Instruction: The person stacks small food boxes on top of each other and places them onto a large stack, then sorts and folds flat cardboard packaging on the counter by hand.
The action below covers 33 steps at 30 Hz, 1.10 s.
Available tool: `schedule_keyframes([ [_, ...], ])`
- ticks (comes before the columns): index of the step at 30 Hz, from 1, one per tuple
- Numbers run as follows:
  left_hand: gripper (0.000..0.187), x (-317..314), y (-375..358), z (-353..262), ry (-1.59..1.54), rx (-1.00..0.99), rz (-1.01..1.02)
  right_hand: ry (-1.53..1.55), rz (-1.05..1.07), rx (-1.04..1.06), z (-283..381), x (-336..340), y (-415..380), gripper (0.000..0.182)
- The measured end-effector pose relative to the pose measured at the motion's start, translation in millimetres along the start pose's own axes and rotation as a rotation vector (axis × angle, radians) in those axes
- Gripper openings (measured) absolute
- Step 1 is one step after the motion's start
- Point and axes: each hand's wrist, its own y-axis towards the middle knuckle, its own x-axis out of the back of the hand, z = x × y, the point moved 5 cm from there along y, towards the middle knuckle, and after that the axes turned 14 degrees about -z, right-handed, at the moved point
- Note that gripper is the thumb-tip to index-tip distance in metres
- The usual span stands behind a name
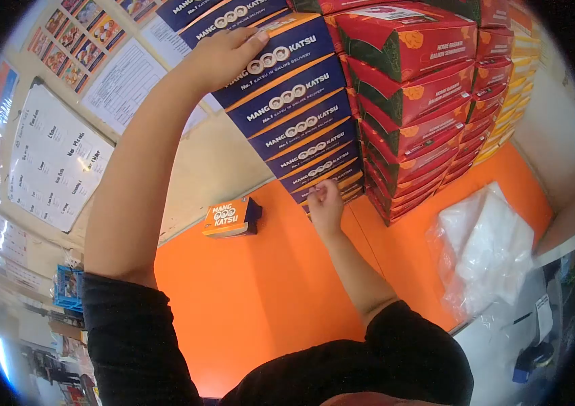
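Head view, tilted hard sideways, looking down two bare forearms in black sleeves. Left hand (230, 54) raised high, palm and fingers flat against the face of an upper box in the stack of blue Mang Katsu boxes (294, 115); not clamped on anything, only pressing, likely to keep the tall column from leaning. Right hand (326, 203) low down, fingers curled at the bottom edge of the same stack where it meets the orange counter (267, 291); hard to tell whether pinching a lowest box or just squaring it up. Hands well apart, one near the top and one at the foot, bracing the column at both ends. Just beside it, touching, stacks of red boxes (409, 88) with green and orange print, with yellow-edged packs (511, 101) farther along. One single Mang Katsu box (231, 218) lying alone on the counter, apart from the stack. Clear plastic bags (487, 250) heaped near the counter's edge. Printed sheets and menu posters (57, 162) pinned on the wall.
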Motion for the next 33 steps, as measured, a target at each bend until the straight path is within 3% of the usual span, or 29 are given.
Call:
schedule_keyframes([
  [2, 0.062, 4, -3, -5, -0.011, -0.002, -0.033, 0.094, 0.070, 0.120, 26, -4, -7, 0.014],
  [5, 0.060, 9, -5, -12, -0.065, -0.011, -0.008, 0.104, 0.115, 0.140, 30, -11, -11, 0.015],
  [8, 0.059, 9, -7, -12, -0.116, 0.107, 0.089, 0.100, 0.141, 0.181, 40, -9, -15, 0.017],
  [10, 0.070, 8, -6, -14, -0.100, 0.032, 0.058, 0.106, 0.152, 0.198, 43, -4, -18, 0.018],
  [13, 0.077, 9, -4, -14, -0.101, 0.086, 0.096, 0.094, 0.187, 0.233, 46, 5, -28, 0.020],
  [18, 0.081, 23, 1, -31, 0.050, 0.006, 0.045, 0.073, 0.243, 0.349, 45, 37, -58, 0.021],
  [20, 0.078, 30, -2, -47, 0.082, 0.058, 0.206, 0.028, 0.296, 0.326, 47, 55, -71, 0.021],
  [21, 0.075, 23, 3, -39, 0.153, 0.002, 0.091, -0.009, 0.360, 0.294, 48, 60, -74, 0.021],
  [24, 0.070, 19, 0, -45, 0.199, 0.007, 0.033, -0.026, 0.375, 0.314, 51, 75, -73, 0.021],
  [25, 0.070, 20, -4, -52, 0.366, -0.094, -0.101, -0.026, 0.371, 0.315, 51, 78, -70, 0.021],
  [26, 0.070, 13, -10, -56, 0.366, -0.096, -0.101, -0.022, 0.347, 0.340, 52, 82, -65, 0.021],
  [28, 0.073, 10, -21, -69, 0.371, -0.100, -0.296, -0.014, 0.320, 0.364, 50, 90, -61, 0.021],
  [30, 0.074, 4, -34, -76, 0.394, -0.135, -0.315, -0.064, 0.365, 0.331, 40, 95, -59, 0.021],
  [33, 0.072, -7, -38, -75, 0.450, -0.296, -0.471, -0.123, 0.371, 0.336, 31, 98, -56, 0.023],
])
